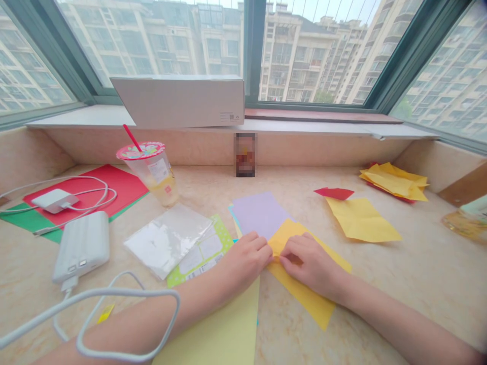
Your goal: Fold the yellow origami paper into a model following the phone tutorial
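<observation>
A sheet of orange-yellow paper [310,299] lies on the counter under both hands, its upper part running up beneath my right hand. My left hand [253,253] pinches the paper's left edge, with the fingers bent and pressed together. Close beside it, my right hand [310,261] has thumb and forefinger closed on the same paper. The small spot between the fingertips is partly hidden. A lilac sheet [261,210] lies just beyond the hands, and a pale yellow sheet [224,324] lies under my left forearm.
To the left are a plastic cup [150,172] with a straw, a white power bank [81,248] with looping cables, red paper [117,190] and a clear plastic sleeve [167,238]. Yellow paper [361,220], a small red piece [335,193] and a yellow stack [395,180] lie right.
</observation>
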{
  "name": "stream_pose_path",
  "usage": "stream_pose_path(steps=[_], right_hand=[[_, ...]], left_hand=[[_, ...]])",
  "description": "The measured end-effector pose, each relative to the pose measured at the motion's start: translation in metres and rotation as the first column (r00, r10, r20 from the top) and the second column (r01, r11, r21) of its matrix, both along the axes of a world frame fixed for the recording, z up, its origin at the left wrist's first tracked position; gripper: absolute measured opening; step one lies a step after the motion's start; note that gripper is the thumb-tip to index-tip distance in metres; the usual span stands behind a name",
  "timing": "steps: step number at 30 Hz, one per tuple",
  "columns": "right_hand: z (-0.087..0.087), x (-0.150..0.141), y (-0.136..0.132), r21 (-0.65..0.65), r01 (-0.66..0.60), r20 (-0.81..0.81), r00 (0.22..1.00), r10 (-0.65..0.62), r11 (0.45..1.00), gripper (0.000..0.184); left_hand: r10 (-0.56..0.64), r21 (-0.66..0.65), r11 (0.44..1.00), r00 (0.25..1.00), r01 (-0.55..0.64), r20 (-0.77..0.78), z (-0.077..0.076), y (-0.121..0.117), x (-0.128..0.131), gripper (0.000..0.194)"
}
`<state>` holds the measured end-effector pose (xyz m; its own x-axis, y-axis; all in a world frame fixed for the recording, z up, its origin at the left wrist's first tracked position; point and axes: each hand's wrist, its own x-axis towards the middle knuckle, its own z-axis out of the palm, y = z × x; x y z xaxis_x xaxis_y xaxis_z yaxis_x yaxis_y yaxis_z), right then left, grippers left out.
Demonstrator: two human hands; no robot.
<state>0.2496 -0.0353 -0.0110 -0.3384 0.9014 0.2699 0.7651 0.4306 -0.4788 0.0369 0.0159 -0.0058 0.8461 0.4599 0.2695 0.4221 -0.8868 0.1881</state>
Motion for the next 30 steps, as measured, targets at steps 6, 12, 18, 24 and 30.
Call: stream_pose_path(steps=[6,12,18,24,30], right_hand=[[0.001,-0.001,0.000,-0.153,0.071,-0.074,0.994,-0.084,0.986,0.015],[0.002,0.004,-0.006,-0.095,-0.031,-0.034,0.999,0.028,0.995,0.017],[0.005,0.001,-0.011,-0.096,-0.062,0.023,0.998,0.065,0.993,0.019],[0.006,-0.008,-0.010,-0.214,0.107,0.013,0.994,-0.107,0.971,0.016],[-0.002,-0.007,-0.009,-0.366,0.201,-0.066,0.968,-0.240,0.909,0.011]], left_hand=[[0.035,-0.100,0.995,0.994,-0.024,0.105,-0.003,0.001,0.001,0.017],[0.018,-0.122,0.993,0.983,0.004,0.181,-0.004,-0.002,-0.001,0.019],[-0.035,-0.057,0.997,0.980,0.046,0.194,-0.004,-0.004,0.000,0.019],[0.072,-0.192,0.981,0.976,-0.032,0.205,-0.007,-0.004,0.004,0.014],[0.150,-0.281,0.955,0.971,-0.094,0.184,-0.010,-0.004,0.006,0.013]])
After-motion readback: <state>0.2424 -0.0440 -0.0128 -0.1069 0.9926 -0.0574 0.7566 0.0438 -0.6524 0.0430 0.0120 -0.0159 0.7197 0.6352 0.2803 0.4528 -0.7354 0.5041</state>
